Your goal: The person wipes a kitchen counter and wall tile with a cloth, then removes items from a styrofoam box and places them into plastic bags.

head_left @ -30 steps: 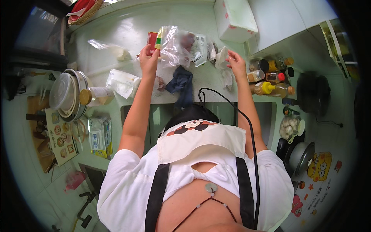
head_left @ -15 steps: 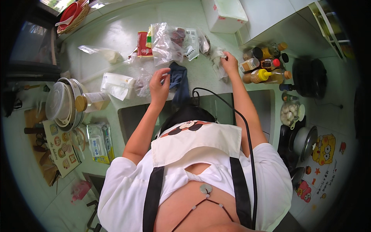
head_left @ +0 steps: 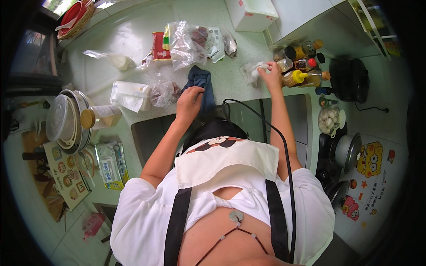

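Note:
My left hand (head_left: 190,103) is closed on the near part of a dark blue cloth (head_left: 199,79), its fingers bent over the folds. The cloth lies crumpled on the counter by the sink edge. To the right, my right hand (head_left: 271,77) pinches the edge of a crumpled, whitish tissue (head_left: 252,72), thumb and forefinger together. A clear plastic bag (head_left: 181,46), a red packet (head_left: 160,46) and a white printed packet (head_left: 216,44) lie beyond the cloth. Left of it are a knotted clear bag (head_left: 163,92) and a white tissue pack (head_left: 129,95).
Several sauce bottles and jars (head_left: 293,79) stand close beside my right hand. A black cable (head_left: 282,142) loops over the sink (head_left: 151,133). Stacked bowls (head_left: 66,117), a lidded jar (head_left: 102,116) and a wipes pack (head_left: 111,164) stand left; a white box (head_left: 252,15) sits behind.
My left hand has come down onto the blue cloth, its fingers closing. My right hand has shifted toward the bottles, and the tissue looks more spread out. The whole view has shifted slightly.

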`<act>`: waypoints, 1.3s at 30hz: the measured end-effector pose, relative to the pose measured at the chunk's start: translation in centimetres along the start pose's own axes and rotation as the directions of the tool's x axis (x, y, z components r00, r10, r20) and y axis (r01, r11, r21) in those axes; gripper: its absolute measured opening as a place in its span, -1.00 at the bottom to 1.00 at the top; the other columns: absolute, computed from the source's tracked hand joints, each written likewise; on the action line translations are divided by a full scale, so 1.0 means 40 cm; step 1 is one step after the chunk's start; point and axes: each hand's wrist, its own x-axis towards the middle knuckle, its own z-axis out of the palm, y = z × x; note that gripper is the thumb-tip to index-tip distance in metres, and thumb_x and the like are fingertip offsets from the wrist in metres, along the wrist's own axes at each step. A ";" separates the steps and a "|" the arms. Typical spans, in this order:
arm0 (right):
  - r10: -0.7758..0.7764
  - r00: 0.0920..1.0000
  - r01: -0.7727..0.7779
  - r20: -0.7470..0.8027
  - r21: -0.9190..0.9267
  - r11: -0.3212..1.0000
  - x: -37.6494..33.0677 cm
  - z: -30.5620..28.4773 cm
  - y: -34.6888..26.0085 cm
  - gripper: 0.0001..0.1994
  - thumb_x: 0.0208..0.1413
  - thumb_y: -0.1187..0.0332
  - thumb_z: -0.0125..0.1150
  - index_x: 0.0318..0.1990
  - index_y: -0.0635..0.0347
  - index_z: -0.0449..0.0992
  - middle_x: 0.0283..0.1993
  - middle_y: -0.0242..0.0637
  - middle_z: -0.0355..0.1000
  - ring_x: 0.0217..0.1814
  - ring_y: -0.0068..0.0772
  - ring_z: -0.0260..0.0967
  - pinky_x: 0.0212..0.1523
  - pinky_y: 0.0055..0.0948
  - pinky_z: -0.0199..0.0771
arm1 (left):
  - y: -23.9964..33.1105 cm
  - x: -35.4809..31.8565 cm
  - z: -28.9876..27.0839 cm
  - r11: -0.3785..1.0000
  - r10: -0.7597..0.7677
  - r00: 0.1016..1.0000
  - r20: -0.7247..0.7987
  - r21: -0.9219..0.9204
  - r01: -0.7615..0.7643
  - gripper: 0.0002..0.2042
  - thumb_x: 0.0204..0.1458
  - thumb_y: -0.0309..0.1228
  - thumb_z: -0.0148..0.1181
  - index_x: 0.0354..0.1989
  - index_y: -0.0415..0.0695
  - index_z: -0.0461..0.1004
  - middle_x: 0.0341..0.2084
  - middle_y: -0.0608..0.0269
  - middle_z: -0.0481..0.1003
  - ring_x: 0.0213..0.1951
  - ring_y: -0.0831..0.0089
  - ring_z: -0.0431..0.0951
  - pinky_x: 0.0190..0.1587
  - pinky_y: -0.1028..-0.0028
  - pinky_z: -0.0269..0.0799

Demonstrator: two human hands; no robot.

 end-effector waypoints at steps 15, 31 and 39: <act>-0.159 0.971 0.169 0.178 -0.042 0.985 0.020 0.131 0.058 -0.74 -0.14 0.31 0.22 -0.21 -0.07 0.49 0.01 -0.23 0.29 -0.03 -0.17 0.27 -0.05 -0.32 0.30 | -0.055 0.041 0.050 0.693 0.068 0.953 0.295 0.674 -0.258 -0.67 -0.22 -0.54 0.05 -0.18 -0.05 0.41 -0.04 0.27 0.29 0.15 0.26 0.13 0.17 0.06 -0.10; -0.062 0.949 -0.126 0.310 0.550 0.826 0.082 0.123 0.092 -0.81 -0.04 0.30 0.18 -0.27 0.17 0.48 -0.45 -0.34 0.43 -0.41 -0.55 0.34 -0.37 -0.53 0.33 | -0.063 0.114 0.087 0.785 0.038 0.995 0.089 0.613 -0.085 -0.85 -0.25 -0.61 -0.01 -0.46 -0.17 0.42 -0.35 0.15 0.35 -0.24 0.17 0.32 -0.20 0.36 0.31; -0.012 0.959 -0.171 0.285 0.609 0.774 0.116 0.129 0.078 -0.80 -0.04 0.31 0.17 -0.27 0.18 0.48 -0.40 -0.29 0.44 -0.39 -0.52 0.35 -0.34 -0.53 0.34 | 0.009 0.139 -0.022 0.524 0.079 0.994 0.078 0.845 -0.108 -0.85 -0.27 -0.58 0.04 -0.47 -0.15 0.47 -0.32 0.23 0.39 -0.14 0.24 0.33 -0.21 0.38 0.33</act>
